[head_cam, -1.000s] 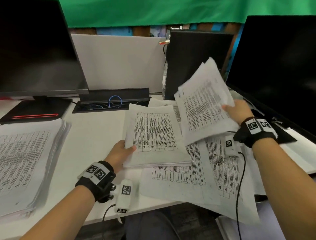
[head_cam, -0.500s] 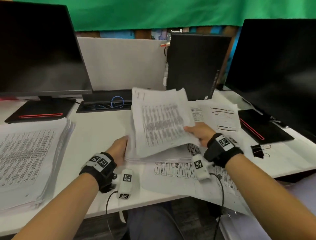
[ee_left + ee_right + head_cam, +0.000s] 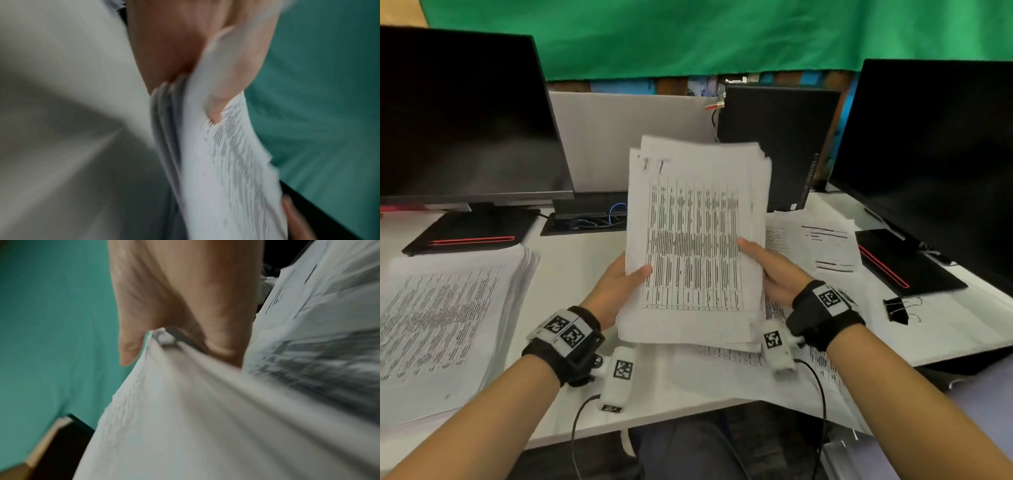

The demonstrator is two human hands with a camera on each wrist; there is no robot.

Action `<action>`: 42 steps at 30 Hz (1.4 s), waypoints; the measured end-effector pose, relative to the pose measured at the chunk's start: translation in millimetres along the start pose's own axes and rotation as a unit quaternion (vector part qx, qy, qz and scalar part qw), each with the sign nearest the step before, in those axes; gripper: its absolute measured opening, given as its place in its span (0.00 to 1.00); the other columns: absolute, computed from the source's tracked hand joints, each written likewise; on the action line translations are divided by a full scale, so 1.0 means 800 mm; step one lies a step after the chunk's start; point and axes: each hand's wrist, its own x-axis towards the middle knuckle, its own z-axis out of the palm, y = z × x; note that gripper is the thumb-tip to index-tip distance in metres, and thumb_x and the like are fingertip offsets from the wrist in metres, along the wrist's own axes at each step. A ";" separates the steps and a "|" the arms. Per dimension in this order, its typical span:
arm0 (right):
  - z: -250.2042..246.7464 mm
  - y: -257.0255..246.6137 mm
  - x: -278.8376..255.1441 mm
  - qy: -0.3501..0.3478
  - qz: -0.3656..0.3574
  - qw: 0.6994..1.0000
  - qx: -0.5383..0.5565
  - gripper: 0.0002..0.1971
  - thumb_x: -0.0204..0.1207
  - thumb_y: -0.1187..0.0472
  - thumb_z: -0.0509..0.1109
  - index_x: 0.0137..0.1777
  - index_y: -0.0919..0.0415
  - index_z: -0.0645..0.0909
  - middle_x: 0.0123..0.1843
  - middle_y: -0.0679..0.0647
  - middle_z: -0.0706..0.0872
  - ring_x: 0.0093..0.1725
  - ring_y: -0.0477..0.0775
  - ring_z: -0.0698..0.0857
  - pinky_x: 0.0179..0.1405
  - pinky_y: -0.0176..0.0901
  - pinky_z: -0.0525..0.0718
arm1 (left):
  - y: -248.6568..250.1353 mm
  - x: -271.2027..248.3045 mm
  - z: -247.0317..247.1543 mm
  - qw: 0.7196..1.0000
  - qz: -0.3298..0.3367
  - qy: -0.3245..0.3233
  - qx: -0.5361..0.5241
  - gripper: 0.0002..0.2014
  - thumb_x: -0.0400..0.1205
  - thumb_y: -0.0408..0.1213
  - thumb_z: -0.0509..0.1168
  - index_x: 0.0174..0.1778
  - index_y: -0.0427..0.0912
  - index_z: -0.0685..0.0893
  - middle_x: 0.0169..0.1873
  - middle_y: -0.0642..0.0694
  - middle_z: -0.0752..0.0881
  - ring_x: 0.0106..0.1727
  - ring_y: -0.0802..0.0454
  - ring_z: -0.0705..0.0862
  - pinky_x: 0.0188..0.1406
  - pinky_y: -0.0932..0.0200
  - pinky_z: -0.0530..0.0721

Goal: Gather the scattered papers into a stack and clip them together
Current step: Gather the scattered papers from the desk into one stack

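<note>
A thick stack of printed papers [image 3: 697,240] stands tilted up above the desk, its top edges uneven. My left hand [image 3: 616,284] grips its left edge, thumb on the front sheet. My right hand [image 3: 770,270] grips the right edge the same way. In the left wrist view the stack of papers [image 3: 222,162] is pinched between thumb and fingers. In the right wrist view the stack of papers [image 3: 185,418] runs blurred under my thumb. More loose sheets [image 3: 722,373] lie under the stack, and another loose sheet [image 3: 822,246] lies to the right. A black binder clip [image 3: 897,308] lies at the right.
A separate tall pile of papers [image 3: 438,329] sits at the left of the white desk [image 3: 575,260]. Dark monitors [image 3: 462,116] stand left and right, a black computer case [image 3: 777,144] behind. A cable tray [image 3: 589,216] sits at the back.
My right hand brought its sheets onto the pile under my left hand. Both hands then lifted the joined stack off the desk and tilted it upright.
</note>
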 end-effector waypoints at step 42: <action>0.123 0.041 0.046 0.076 0.005 0.989 -0.127 0.25 0.78 0.63 0.73 0.74 0.66 0.75 0.66 0.60 0.83 0.57 0.56 0.86 0.57 0.46 0.85 | -0.005 -0.008 -0.125 0.942 -0.082 0.214 0.247 0.15 0.74 0.43 0.75 0.52 0.38 0.84 0.45 0.43 0.88 0.50 0.43 0.86 0.54 0.47 0.84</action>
